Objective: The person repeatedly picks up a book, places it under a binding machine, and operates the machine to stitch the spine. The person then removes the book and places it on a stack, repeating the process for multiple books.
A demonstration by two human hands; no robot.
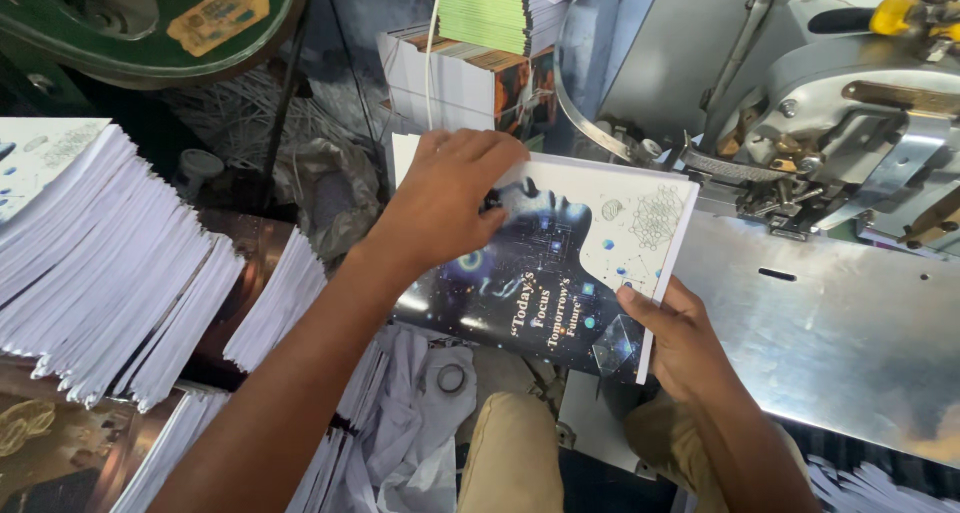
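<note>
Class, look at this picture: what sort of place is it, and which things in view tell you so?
Most likely a print shop or bindery. Fanned stacks of unbound booklets lie at the left, a metal stitching machine stands at the right, and the left hand and right hand hold one printed booklet.

dark blue-and-white booklet cover [560, 263] with glowing dots, green-edged stack [490, 15], seemingly grey metal plate [840, 333].
</note>
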